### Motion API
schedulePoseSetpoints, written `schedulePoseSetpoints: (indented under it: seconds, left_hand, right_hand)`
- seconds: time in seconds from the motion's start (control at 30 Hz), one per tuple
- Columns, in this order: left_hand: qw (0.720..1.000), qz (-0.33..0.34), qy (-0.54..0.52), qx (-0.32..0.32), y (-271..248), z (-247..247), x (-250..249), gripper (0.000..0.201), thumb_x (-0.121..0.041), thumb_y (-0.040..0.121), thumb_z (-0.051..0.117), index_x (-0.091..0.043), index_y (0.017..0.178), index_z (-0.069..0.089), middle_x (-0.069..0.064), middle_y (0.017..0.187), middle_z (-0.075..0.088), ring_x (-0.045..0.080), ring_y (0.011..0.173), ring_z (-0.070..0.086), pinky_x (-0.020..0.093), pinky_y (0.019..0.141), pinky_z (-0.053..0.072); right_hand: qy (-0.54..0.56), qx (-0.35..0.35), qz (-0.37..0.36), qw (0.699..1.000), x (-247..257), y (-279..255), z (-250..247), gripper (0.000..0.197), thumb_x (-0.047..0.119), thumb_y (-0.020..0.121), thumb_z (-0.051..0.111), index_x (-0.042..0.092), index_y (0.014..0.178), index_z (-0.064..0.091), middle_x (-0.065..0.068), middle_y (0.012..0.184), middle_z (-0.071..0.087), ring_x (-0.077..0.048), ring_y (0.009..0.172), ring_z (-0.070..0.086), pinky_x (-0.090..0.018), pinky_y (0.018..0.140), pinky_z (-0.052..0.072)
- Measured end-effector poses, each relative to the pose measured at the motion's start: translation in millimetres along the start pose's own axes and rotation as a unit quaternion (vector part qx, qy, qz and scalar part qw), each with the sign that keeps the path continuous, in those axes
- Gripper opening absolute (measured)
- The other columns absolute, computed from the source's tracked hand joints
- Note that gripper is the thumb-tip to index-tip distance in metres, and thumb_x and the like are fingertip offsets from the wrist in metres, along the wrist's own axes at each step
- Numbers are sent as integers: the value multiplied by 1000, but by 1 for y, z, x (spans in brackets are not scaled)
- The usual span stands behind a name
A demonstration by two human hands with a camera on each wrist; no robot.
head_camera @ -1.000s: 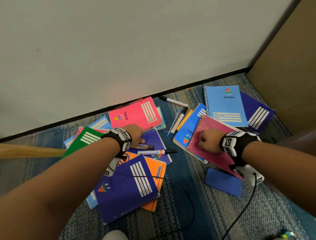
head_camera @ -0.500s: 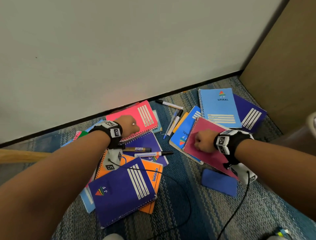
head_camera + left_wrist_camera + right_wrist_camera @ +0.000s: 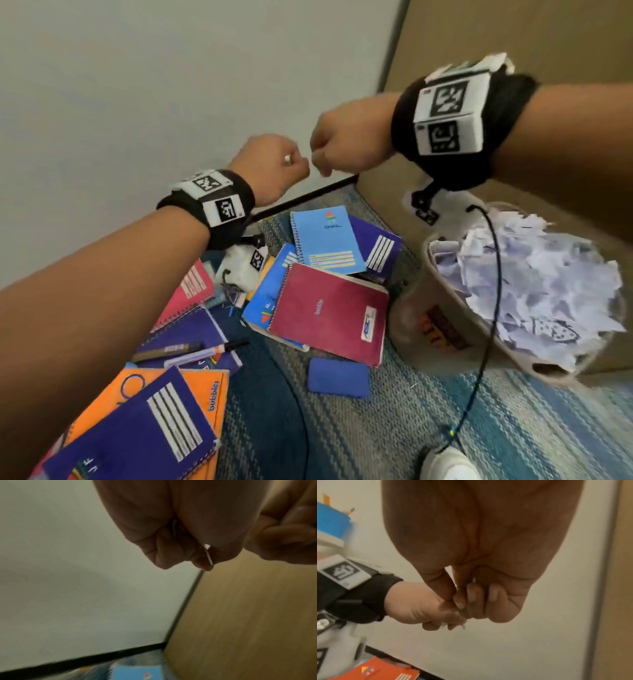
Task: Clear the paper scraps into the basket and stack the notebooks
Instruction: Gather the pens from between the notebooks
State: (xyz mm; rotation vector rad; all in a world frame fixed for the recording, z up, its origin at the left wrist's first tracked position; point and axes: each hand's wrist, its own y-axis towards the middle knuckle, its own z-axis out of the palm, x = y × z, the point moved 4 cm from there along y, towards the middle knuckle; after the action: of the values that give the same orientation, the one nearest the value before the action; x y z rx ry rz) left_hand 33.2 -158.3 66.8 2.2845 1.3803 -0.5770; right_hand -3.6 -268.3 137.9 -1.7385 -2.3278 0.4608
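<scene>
Both hands raised, knuckles nearly touching, up and to the left of the basket (image 3: 479, 329); left hand (image 3: 274, 161) curled into a fist, pinching a thin white scrap (image 3: 208, 554) between fingertips; right hand (image 3: 349, 144) likewise curled, a sliver of white (image 3: 474, 580) showing between its fingers, size unclear; basket already heaped with paper scraps (image 3: 534, 274); notebooks (image 3: 329, 311) lie scattered, unstacked, left of the basket. Risk, as we judge it: the scraps are light and the hands are not over the rim, so an early release would drop them on the carpet or notebooks; the heap may also shed pieces. Hidden: how much paper each fist encloses; the basket's far side is cut off; motion blur throughout.
</scene>
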Motion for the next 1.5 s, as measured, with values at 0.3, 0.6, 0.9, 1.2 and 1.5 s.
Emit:
schedulePoseSetpoints:
  seconds: [0.3, 0.6, 0.9, 1.2, 1.5]
  left_hand:
    - [970, 232, -70, 21, 4, 75, -190, 21, -25, 89, 55, -26, 69, 46, -2, 65, 54, 19, 62, 48, 27, 60, 35]
    - [917, 364, -78, 146, -19, 142, -232, 25, -38, 87, 52, -18, 99, 60, -4, 98, 46, 17, 92, 52, 38, 82, 48]
    - [901, 371, -163, 156, -16, 130, -234, 29, -28, 102, 39, -13, 112, 62, -4, 104, 65, 11, 94, 57, 26, 83, 44]
    - [909, 383, -137, 97, -6, 118, -230, 22, -16, 94, 57, -21, 110, 71, -8, 97, 70, 5, 89, 62, 24, 84, 49]
    - [919, 349, -133, 129, -5, 113, -223, 36, -3, 87, 49, -23, 108, 70, -8, 102, 70, 4, 90, 63, 29, 85, 52]
  right_hand:
    - [27, 83, 143, 986, -145, -138, 28, 14, 30, 95, 46, 21, 95, 56, -1, 86, 61, -21, 80, 55, -36, 77, 45]
    - [237, 132, 151, 951, -189, -174, 75, 30, -8, 90, 35, 3, 100, 61, -13, 90, 69, -28, 79, 66, -43, 75, 55]
    - [161, 83, 162, 970, -197, -182, 61, 12, 10, 89, 59, 21, 91, 62, 8, 67, 73, -10, 55, 69, -25, 55, 52]
    - [36, 61, 197, 978, -197, -169, 45, 8, 25, 79, 69, 21, 74, 71, 11, 59, 70, -7, 54, 65, -32, 70, 57]
    - [9, 64, 219, 974, -197, -158, 39, 20, 25, 89, 57, 23, 76, 72, 11, 59, 70, -6, 59, 67, -31, 70, 56]
